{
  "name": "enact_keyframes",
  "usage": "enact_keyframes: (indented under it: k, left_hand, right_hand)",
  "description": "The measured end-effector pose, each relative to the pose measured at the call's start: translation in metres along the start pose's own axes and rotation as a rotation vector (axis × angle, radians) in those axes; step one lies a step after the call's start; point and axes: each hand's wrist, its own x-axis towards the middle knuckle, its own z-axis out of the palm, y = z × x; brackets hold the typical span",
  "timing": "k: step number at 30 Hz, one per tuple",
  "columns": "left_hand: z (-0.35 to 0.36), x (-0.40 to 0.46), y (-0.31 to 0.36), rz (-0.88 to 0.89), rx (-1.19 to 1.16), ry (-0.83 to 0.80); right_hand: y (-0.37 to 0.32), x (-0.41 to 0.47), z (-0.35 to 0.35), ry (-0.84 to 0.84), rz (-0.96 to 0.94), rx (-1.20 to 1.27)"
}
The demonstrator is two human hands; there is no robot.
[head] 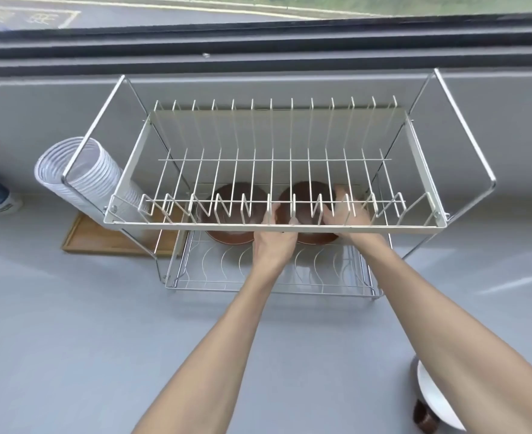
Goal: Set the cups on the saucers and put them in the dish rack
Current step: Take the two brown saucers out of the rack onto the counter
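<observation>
A two-tier wire dish rack [274, 225] stands on the grey counter by the window. Two brown saucers sit on its lower tier, seen through the upper grid. The left saucer [227, 214] stands alone. My left hand [272, 242] holds the near left rim of the right saucer [305, 198]. My right hand [347, 214] holds that saucer's right side, its fingers curled over the rim. Whether cups stand on the saucers is hidden by the upper tier's wires.
A ribbed clear utensil cup [80, 173] hangs on the rack's left end. A wooden tray [108, 239] lies under it. A white plate [437, 399] and a small brown cup [424, 419] sit at the bottom right, partly behind my right forearm.
</observation>
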Motion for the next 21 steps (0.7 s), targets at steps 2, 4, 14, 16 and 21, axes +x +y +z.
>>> enact_keyframes:
  k: [2, 4, 14, 16, 21]
  left_hand:
    - [0.002, 0.001, 0.000, -0.024, -0.054, 0.007]
    - [0.004, 0.003, -0.002, -0.043, -0.105, 0.011]
    - [0.002, -0.023, -0.018, 0.003, -0.054, 0.084]
    - [0.001, -0.031, -0.022, 0.024, -0.068, 0.088]
    - [-0.003, -0.051, -0.030, 0.019, -0.153, 0.095]
  right_hand:
    - [-0.003, 0.000, 0.000, 0.064, -0.001, 0.080]
    - [0.001, 0.000, 0.002, 0.104, 0.012, 0.172]
    - [0.004, -0.034, -0.002, 0.061, 0.056, 0.230]
    - [0.006, -0.043, -0.001, 0.088, 0.028, 0.224]
    - [0.010, -0.065, 0.002, 0.129, 0.011, 0.187]
